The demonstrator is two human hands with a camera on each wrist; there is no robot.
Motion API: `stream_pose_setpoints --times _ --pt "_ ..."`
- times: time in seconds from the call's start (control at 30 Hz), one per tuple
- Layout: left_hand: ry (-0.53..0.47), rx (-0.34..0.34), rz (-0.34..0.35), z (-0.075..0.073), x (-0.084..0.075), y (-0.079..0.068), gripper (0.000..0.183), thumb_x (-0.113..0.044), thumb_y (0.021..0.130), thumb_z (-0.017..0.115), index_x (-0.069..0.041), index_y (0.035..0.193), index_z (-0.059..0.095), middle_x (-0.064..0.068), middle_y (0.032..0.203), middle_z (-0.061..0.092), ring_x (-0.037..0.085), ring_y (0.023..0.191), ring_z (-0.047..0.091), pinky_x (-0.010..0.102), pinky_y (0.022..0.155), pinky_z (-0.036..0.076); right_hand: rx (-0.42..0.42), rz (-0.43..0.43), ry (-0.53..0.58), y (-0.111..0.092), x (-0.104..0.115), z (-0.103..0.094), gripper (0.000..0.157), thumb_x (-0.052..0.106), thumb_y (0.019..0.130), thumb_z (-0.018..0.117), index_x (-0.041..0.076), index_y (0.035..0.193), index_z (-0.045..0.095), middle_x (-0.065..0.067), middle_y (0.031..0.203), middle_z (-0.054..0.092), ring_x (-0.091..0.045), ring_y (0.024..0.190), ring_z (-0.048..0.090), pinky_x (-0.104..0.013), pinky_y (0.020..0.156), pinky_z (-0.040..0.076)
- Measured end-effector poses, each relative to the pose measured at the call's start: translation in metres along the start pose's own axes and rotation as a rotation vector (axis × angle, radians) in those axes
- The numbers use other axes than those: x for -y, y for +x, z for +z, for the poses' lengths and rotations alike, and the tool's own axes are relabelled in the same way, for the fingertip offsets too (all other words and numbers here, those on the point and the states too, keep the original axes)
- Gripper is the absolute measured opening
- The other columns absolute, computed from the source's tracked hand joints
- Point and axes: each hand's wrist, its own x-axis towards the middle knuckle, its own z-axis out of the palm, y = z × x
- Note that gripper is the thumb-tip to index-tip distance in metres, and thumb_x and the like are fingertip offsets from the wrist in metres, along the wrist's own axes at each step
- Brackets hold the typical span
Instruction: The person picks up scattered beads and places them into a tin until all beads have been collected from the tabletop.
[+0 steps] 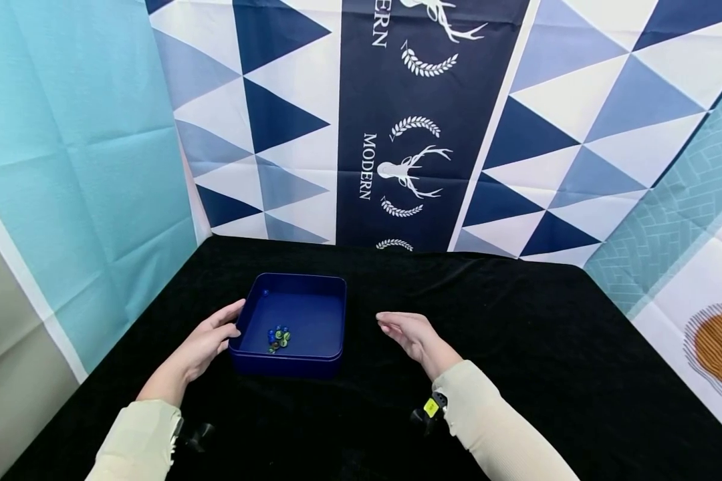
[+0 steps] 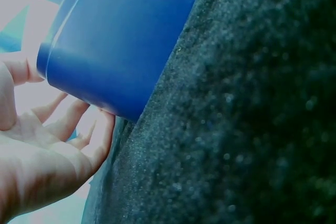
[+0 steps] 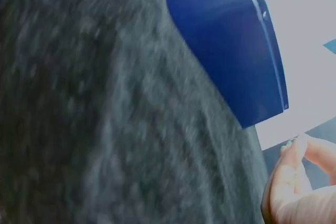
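Observation:
A deep blue box (image 1: 323,366) stands on the black cloth, left of centre in the head view. Several blue and yellow-green marbles (image 1: 279,335) are clustered on its floor near the front wall, and a single blue marble (image 1: 266,292) lies in the far left corner. My left hand (image 1: 207,341) rests against the box's left side with relaxed fingers, its thumb close to the rim. Off to the right of the box, my right hand (image 1: 412,337) hovers with thumb and fingertips (image 3: 298,148) together. A small greenish thing (image 3: 288,143), mostly hidden, shows at those tips.
Black cloth (image 1: 517,347) covers the table. Patterned fabric (image 1: 289,133) hangs behind it, and plain turquoise fabric (image 1: 96,167) hangs at the left. A dark wrist mount with a yellow tag (image 1: 431,407) sits by the right sleeve.

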Motion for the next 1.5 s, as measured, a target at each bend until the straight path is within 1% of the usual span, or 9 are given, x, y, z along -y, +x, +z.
stream_pose_setpoints --times 0.1,0.23,0.43,0.7,0.83,1.07,1.17,1.33,1.5 --pt "-0.003 0.001 -0.001 0.000 0.000 0.000 0.065 0.000 0.089 0.041 -0.004 0.149 0.016 0.021 0.151 0.014 0.033 0.130 0.025 0.031 0.096 0.035 -0.003 -0.006 0.013 -0.002 0.002 0.006 0.011 -0.011 0.082 0.061 -0.009 0.091 0.067 -0.007 0.079 0.065 -0.010 0.069 0.061 -0.018 0.067 0.050" --pt "-0.002 0.006 0.008 0.001 -0.001 0.001 0.065 0.000 0.088 0.041 -0.003 0.148 0.016 0.022 0.150 0.014 0.033 0.129 0.027 0.027 0.092 0.037 0.000 -0.008 0.022 -0.003 0.005 0.013 0.013 -0.010 0.082 0.061 -0.010 0.094 0.067 -0.007 0.080 0.065 -0.009 0.069 0.061 -0.018 0.067 0.050" --pt "-0.008 0.001 0.004 0.000 -0.001 0.002 0.065 0.000 0.088 0.041 -0.003 0.148 0.017 0.022 0.150 0.015 0.033 0.128 0.029 0.025 0.089 0.040 0.003 -0.025 0.014 -0.002 0.010 0.028 0.013 -0.010 0.081 0.063 -0.010 0.094 0.067 -0.008 0.082 0.066 -0.010 0.069 0.061 -0.018 0.067 0.050" --pt "-0.013 0.009 0.011 0.001 -0.001 0.003 0.065 0.000 0.088 0.042 -0.005 0.149 0.017 0.021 0.151 0.015 0.031 0.128 0.029 0.030 0.093 0.037 0.029 -0.053 -0.025 -0.002 0.015 0.052 0.017 -0.007 0.079 0.066 -0.011 0.096 0.066 -0.009 0.085 0.066 -0.010 0.069 0.061 -0.019 0.067 0.049" --pt "-0.019 0.017 0.012 0.002 -0.001 0.003 0.066 0.000 0.088 0.042 -0.004 0.149 0.016 0.022 0.150 0.015 0.031 0.128 0.029 0.030 0.093 0.038 0.034 -0.043 -0.033 -0.004 0.016 0.061 0.019 -0.007 0.079 0.067 -0.012 0.097 0.066 -0.009 0.084 0.066 -0.009 0.069 0.061 -0.020 0.067 0.049" --pt "-0.012 0.013 0.007 -0.001 -0.001 0.004 0.066 0.001 0.088 0.041 -0.004 0.149 0.017 0.021 0.150 0.016 0.032 0.128 0.029 0.026 0.089 0.039 0.086 -0.054 -0.078 -0.003 0.020 0.081 0.018 -0.005 0.080 0.068 -0.010 0.096 0.066 -0.008 0.083 0.067 -0.012 0.072 0.061 -0.023 0.071 0.051" --pt "-0.011 0.013 0.001 -0.002 -0.001 0.004 0.066 0.001 0.088 0.042 -0.004 0.148 0.017 0.021 0.150 0.016 0.032 0.128 0.029 0.025 0.089 0.038 0.101 -0.046 -0.102 -0.003 0.023 0.090 0.020 -0.004 0.080 0.068 -0.010 0.098 0.066 -0.009 0.086 0.067 -0.013 0.075 0.062 -0.024 0.074 0.051" --pt "-0.017 0.016 0.012 -0.002 -0.002 0.003 0.066 0.001 0.088 0.041 -0.003 0.148 0.017 0.022 0.150 0.017 0.032 0.126 0.030 0.025 0.089 0.039 0.114 -0.014 -0.145 -0.004 0.024 0.104 0.024 -0.001 0.079 0.070 -0.008 0.102 0.066 -0.011 0.094 0.067 -0.013 0.080 0.063 -0.026 0.077 0.051" --pt "-0.025 0.018 0.018 -0.002 -0.003 0.003 0.065 0.001 0.088 0.042 -0.002 0.148 0.017 0.022 0.150 0.017 0.031 0.126 0.031 0.026 0.089 0.039 0.134 -0.011 -0.155 -0.005 0.020 0.110 0.025 -0.001 0.080 0.070 -0.009 0.104 0.066 -0.013 0.097 0.068 -0.014 0.080 0.064 -0.029 0.080 0.050"
